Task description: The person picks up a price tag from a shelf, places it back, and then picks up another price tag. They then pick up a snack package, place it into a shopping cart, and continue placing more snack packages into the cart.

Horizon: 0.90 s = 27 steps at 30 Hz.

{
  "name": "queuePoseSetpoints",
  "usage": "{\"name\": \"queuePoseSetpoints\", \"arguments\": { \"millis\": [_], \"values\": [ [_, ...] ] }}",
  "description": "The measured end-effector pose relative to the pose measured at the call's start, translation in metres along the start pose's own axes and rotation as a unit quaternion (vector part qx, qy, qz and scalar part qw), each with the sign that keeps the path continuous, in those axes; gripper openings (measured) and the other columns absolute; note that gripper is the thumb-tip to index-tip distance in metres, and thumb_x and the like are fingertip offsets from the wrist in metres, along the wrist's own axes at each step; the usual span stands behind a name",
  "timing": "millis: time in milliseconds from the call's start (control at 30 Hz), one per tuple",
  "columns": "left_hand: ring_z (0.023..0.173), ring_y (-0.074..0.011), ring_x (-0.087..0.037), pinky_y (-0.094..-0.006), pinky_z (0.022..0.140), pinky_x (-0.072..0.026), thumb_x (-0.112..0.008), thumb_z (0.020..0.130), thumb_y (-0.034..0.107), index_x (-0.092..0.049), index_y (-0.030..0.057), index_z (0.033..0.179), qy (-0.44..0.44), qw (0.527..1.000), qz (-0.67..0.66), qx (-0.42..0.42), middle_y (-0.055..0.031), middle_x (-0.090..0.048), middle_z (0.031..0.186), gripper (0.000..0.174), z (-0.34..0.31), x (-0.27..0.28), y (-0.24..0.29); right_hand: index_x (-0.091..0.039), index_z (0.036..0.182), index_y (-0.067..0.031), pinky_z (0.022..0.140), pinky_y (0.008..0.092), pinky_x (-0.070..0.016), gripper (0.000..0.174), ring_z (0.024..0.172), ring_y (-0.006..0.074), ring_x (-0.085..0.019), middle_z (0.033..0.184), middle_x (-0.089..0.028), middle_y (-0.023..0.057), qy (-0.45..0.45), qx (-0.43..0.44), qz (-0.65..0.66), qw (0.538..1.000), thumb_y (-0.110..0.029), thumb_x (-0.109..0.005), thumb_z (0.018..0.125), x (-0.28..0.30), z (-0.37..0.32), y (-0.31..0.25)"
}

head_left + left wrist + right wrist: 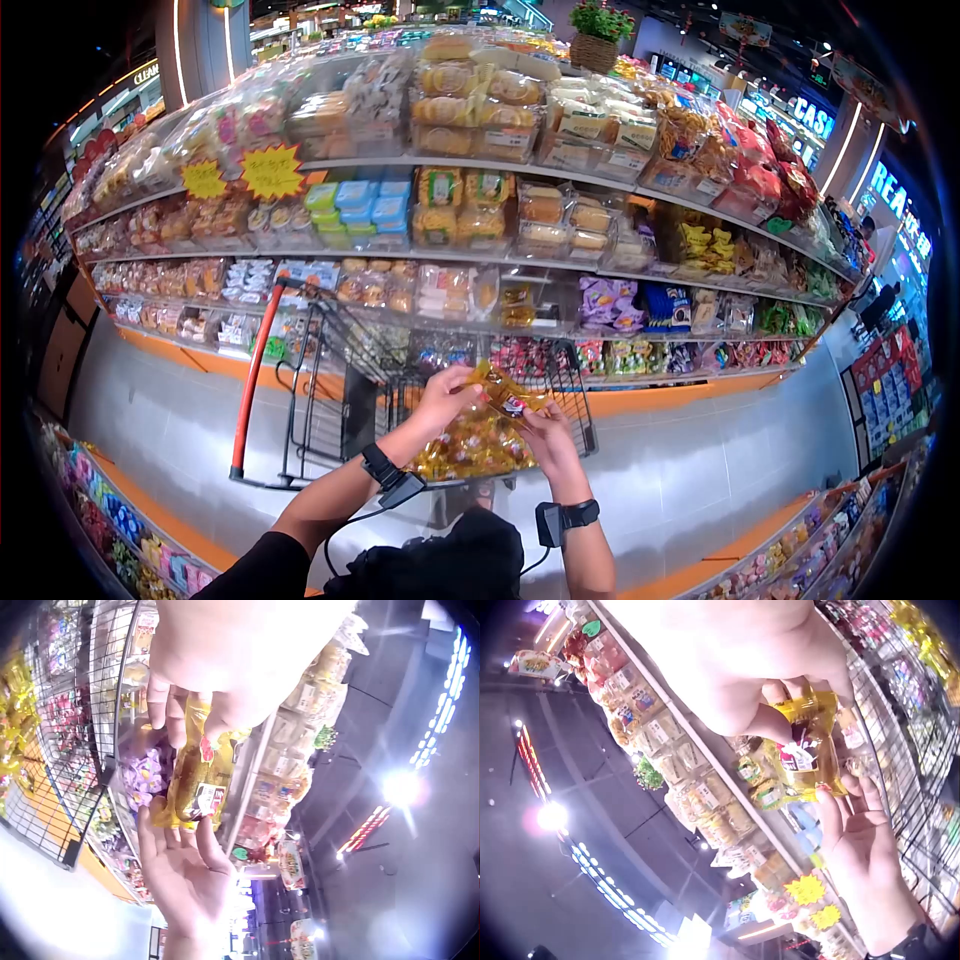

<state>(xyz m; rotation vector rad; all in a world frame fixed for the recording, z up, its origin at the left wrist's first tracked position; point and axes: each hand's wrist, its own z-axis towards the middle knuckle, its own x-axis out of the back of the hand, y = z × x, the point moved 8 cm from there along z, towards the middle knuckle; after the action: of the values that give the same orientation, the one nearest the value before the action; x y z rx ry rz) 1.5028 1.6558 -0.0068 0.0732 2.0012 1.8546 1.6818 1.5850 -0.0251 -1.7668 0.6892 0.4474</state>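
A yellow transparent snack packet (508,392) with a dark and white label is stretched between both hands over the cart. The left hand (446,398) pinches one end between thumb and fingers; the right hand (550,438) pinches the other end. In the left wrist view the packet (196,780) shows a brown item inside, the left hand (232,660) above it and the right hand (187,881) below. The right wrist view shows the packet (807,754) under the right hand (757,667), with the left hand (866,840) at its far end. Many similar yellow packets (465,445) lie below the hands.
A black wire shopping cart (300,420) with a red handle (262,365) stands before shelves (400,160) of packaged foods. Yellow star-shaped signs (270,172) hang at the left. More shelves of goods (130,530) rise at the lower left and lower right, across the pale tiled floor (690,440).
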Motion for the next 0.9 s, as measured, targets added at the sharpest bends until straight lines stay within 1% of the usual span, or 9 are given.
{"name": "queuePoseSetpoints", "arguments": {
  "millis": [167, 300, 367, 500, 600, 700, 733, 833, 900],
  "values": [
    [0.088, -0.0112, -0.061, -0.0243, 0.072, -0.0481, -0.066, 0.087, 0.008, -0.055, -0.0023, 0.107, 0.036, 0.989, 0.139, -0.029, -0.0075, -0.065, 0.098, 0.025, 0.108, 0.004, -0.057, -0.06, 0.104, -0.0124, 0.074, 0.0276, -0.0455, 0.022, 0.091, 0.0119, -0.056, 0.092, -0.057, -0.0019, 0.028, 0.0, -0.113, 0.993, 0.0, -0.06, 0.087, 0.046, 0.107, -0.034],
    [0.092, -0.0124, -0.061, -0.026, 0.076, -0.0484, -0.064, 0.087, 0.006, -0.052, -0.0032, 0.109, 0.04, 0.986, 0.164, -0.011, -0.0093, -0.065, 0.099, 0.026, 0.173, -0.006, -0.086, -0.061, 0.111, -0.0106, 0.066, 0.0196, -0.0418, 0.025, 0.082, 0.0077, -0.055, 0.096, -0.06, -0.0019, 0.053, 0.01, -0.159, 0.986, -0.001, -0.059, 0.088, 0.079, 0.191, -0.05],
    [0.093, -0.0134, -0.061, -0.0265, 0.077, -0.0486, -0.063, 0.088, 0.005, -0.051, -0.0035, 0.11, 0.038, 0.98, 0.189, 0.044, -0.0107, -0.065, 0.1, 0.026, 0.195, -0.015, -0.09, -0.058, 0.115, -0.0037, 0.072, 0.0224, -0.0457, 0.027, 0.089, 0.0088, -0.057, 0.101, -0.062, 0.0009, -0.007, 0.04, -0.157, 0.987, -0.001, -0.059, 0.088, 0.093, 0.234, -0.05],
    [0.087, -0.0143, -0.062, -0.0283, 0.072, -0.0485, -0.062, 0.088, 0.005, -0.053, -0.0026, 0.11, 0.067, 0.965, 0.252, -0.035, -0.0105, -0.067, 0.095, 0.025, 0.248, -0.007, -0.123, -0.056, 0.115, -0.0033, 0.074, 0.0268, -0.0471, 0.03, 0.088, 0.0121, -0.059, 0.102, -0.063, 0.0026, -0.008, 0.01, -0.243, 0.97, -0.001, -0.061, 0.086, 0.109, 0.295, -0.056],
    [0.09, -0.0304, -0.065, -0.038, 0.074, -0.0507, -0.066, 0.083, 0.01, -0.053, 0.0031, 0.112, 0.064, 0.941, 0.333, -0.003, -0.0167, -0.065, 0.101, 0.032, 0.285, -0.003, -0.131, -0.052, 0.113, -0.0039, 0.073, 0.028, -0.0491, 0.037, 0.088, 0.0137, -0.06, 0.101, -0.064, 0.0036, -0.026, -0.051, -0.329, 0.943, 0.001, -0.068, 0.08, 0.1, 0.321, -0.068],
    [0.089, -0.0354, -0.064, -0.0405, 0.072, -0.0506, -0.066, 0.081, 0.011, -0.054, 0.0063, 0.108, 0.101, 0.883, 0.456, 0.04, -0.0187, -0.064, 0.099, 0.03, 0.316, -0.006, -0.119, -0.051, 0.112, -0.0022, 0.074, 0.0273, -0.0507, 0.039, 0.091, 0.0142, -0.06, 0.101, -0.064, 0.0055, -0.072, 0.089, -0.291, 0.95, 0.006, -0.068, 0.078, 0.115, 0.376, -0.06],
    [0.079, -0.0316, -0.065, -0.038, 0.065, -0.0495, -0.067, 0.079, 0.01, -0.052, 0.0012, 0.109, 0.107, 0.891, 0.44, -0.044, -0.0183, -0.064, 0.089, 0.034, 0.323, -0.01, -0.113, -0.05, 0.113, -0.0009, 0.074, 0.0267, -0.0516, 0.042, 0.092, 0.0146, -0.06, 0.101, -0.064, 0.008, -0.083, 0.103, -0.265, 0.955, 0.008, -0.069, 0.076, 0.122, 0.395, -0.054],
    [0.076, -0.0318, -0.064, -0.0386, 0.063, -0.0486, -0.066, 0.08, 0.008, -0.051, 0.0013, 0.109, 0.096, 0.901, 0.411, -0.102, -0.0177, -0.062, 0.084, 0.033, 0.348, -0.004, -0.124, -0.048, 0.113, 0.0004, 0.078, 0.0289, -0.0518, 0.045, 0.092, 0.0163, -0.061, 0.103, -0.063, 0.0101, -0.088, 0.066, -0.312, 0.944, 0.005, -0.072, 0.075, 0.13, 0.428, -0.05],
    [0.078, -0.0315, -0.064, -0.0375, 0.066, -0.0489, -0.063, 0.078, 0.004, -0.052, 0.0011, 0.109, 0.09, 0.893, 0.431, -0.088, -0.0175, -0.062, 0.085, 0.032, 0.359, -0.005, -0.126, -0.05, 0.11, 0.0012, 0.079, 0.0302, -0.0508, 0.047, 0.091, 0.0168, -0.061, 0.1, -0.065, 0.0108, -0.068, 0.085, -0.42, 0.901, 0.002, -0.077, 0.071, 0.135, 0.445, -0.054]
  ]
}}
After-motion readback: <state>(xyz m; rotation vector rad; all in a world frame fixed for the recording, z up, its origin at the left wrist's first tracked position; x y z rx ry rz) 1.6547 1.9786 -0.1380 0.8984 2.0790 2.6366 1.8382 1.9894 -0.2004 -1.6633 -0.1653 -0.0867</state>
